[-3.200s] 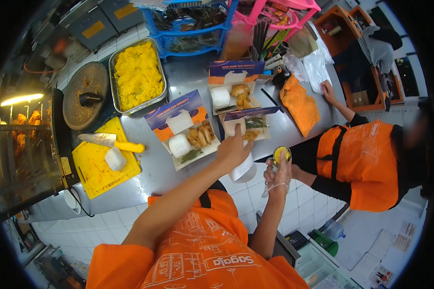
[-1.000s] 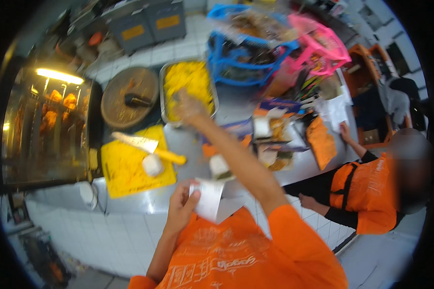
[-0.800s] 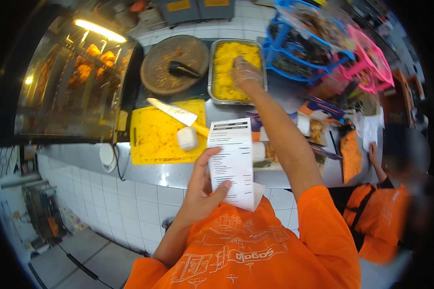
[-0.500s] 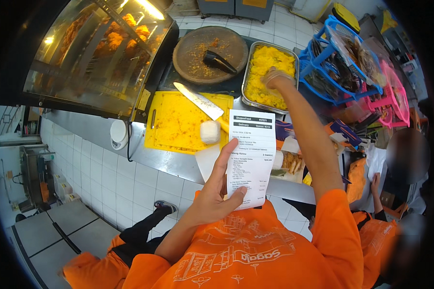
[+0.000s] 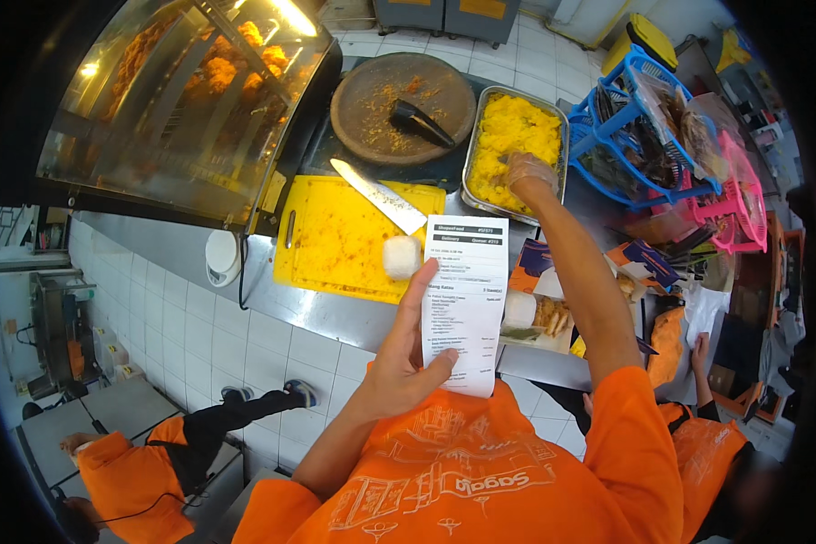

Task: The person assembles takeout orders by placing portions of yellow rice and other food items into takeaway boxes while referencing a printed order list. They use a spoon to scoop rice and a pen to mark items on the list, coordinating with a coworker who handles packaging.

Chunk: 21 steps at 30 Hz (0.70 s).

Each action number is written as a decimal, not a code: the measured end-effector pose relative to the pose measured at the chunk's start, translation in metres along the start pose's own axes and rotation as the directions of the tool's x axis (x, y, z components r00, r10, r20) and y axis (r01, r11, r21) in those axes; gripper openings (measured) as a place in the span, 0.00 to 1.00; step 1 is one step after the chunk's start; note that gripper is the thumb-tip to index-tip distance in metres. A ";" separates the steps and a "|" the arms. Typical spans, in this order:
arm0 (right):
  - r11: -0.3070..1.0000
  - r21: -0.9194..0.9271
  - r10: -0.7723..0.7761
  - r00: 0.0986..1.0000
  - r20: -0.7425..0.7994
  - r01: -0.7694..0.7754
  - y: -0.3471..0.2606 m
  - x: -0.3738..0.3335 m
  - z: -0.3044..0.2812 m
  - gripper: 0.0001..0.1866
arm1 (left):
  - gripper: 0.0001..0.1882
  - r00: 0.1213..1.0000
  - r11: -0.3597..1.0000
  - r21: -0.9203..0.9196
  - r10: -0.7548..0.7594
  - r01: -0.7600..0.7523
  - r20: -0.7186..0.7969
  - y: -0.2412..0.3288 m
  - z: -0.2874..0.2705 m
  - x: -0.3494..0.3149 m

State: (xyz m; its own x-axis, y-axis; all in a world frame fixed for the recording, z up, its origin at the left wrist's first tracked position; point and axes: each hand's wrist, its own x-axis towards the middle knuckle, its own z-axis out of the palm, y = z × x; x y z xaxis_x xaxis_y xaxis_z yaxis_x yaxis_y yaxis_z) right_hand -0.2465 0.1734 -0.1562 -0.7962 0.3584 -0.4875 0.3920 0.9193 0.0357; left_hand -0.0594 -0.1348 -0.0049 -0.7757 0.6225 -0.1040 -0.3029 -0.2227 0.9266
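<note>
Fingers and thumb of the bare left hand (image 5: pixel 399 367) close on a long white printed receipt (image 5: pixel 467 304), gripping its left edge, with the paper held up before the orange shirt (image 5: pixel 462 453) on the near side. Clear plastic covers the right hand (image 5: pixel 530 174), which reaches far and to the right into yellow rice-like food (image 5: pixel 517 127) in a metal tray (image 5: pixel 503 211); its fingers curl downward, and I cannot tell whether they grip anything.

Left of the tray sits a round stone mortar (image 5: pixel 363 113) with a dark pestle (image 5: pixel 423 124) lying in it. Nearer, a broad-bladed knife (image 5: pixel 381 195) and a rounded white block (image 5: pixel 402 258) lie on a yellow cutting board (image 5: pixel 326 245), just left of the receipt in view. To the right of the receipt, an open cardboard meal box (image 5: pixel 532 260) holds golden fried pieces (image 5: pixel 553 315). Far left stands a lit glass display cabinet (image 5: pixel 181 127); far right, a blue plastic basket rack (image 5: pixel 624 115).
</note>
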 end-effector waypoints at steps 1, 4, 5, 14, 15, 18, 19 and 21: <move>0.999 0.031 -0.011 1.000 0.011 0.011 0.005 0.004 0.002 0.41 | 0.49 1.000 1.000 -0.005 0.004 -0.004 -0.003 -0.002 -0.001 0.001; 0.988 0.117 -0.109 0.992 0.061 0.102 0.020 0.013 0.004 0.44 | 0.49 1.000 1.000 -0.016 -0.002 0.002 -0.021 -0.005 -0.006 -0.001; 0.976 0.149 -0.175 0.981 0.081 0.162 0.027 0.015 0.003 0.45 | 0.49 1.000 1.000 -0.021 -0.003 0.003 -0.020 -0.007 -0.008 0.000; 0.983 0.178 0.033 0.999 -0.007 -0.031 0.001 -0.001 0.002 0.48 | 0.47 0.999 1.000 0.006 -0.015 0.015 -0.048 -0.021 -0.014 0.002; 0.975 0.209 0.072 0.997 0.002 -0.071 -0.001 -0.001 0.002 0.48 | 0.47 0.998 0.999 -0.022 -0.027 0.026 -0.052 -0.022 -0.015 0.001; 0.943 0.322 0.098 0.994 -0.042 -0.079 0.007 -0.001 0.002 0.49 | 0.45 0.995 0.995 -0.092 -0.055 0.047 -0.084 -0.025 -0.018 -0.004; 0.930 0.358 0.110 0.992 -0.063 -0.081 0.013 0.000 0.002 0.49 | 0.43 0.993 0.992 -0.111 -0.066 0.056 -0.096 -0.026 -0.020 -0.006; 0.904 0.425 0.086 0.994 -0.060 -0.053 0.024 0.004 -0.002 0.51 | 0.40 0.987 0.988 -0.134 -0.096 0.079 -0.126 -0.027 -0.024 -0.007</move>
State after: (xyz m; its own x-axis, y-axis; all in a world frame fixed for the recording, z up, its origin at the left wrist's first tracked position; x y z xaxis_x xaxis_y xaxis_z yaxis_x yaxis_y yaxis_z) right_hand -0.2414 0.1968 -0.1553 -0.7855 0.4457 -0.4293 0.5923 0.7424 -0.3130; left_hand -0.0591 -0.1513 -0.0375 -0.8063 0.5418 -0.2374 -0.4351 -0.2714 0.8585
